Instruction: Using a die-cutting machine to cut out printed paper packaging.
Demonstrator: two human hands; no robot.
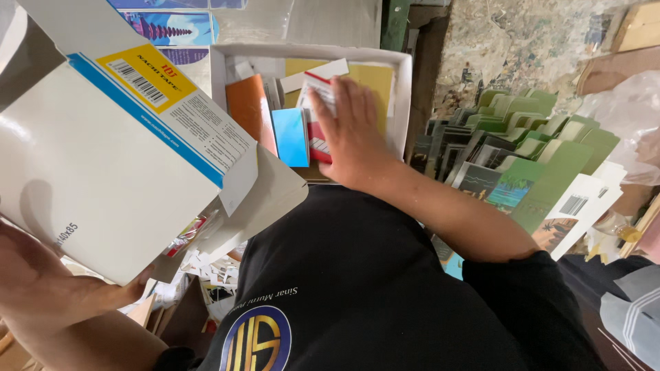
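Far centre, in white tray (405, 82): right hand (347, 130) flat on red-white pack (317, 117), fingers spread, no grasp. Near left: left hand (41, 288) clamps open carton (103, 158) from below, mouth tilted twd tray.

green flat cartons (550, 130) fanned in rows at right | clear plastic bag (622, 110) seen beyond them | paper scraps (213, 268) heaped below

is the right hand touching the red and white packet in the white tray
Touching. The head view shows the right hand lying flat on the red and white packet inside the white tray, its fingers covering the packet's top with no gap.
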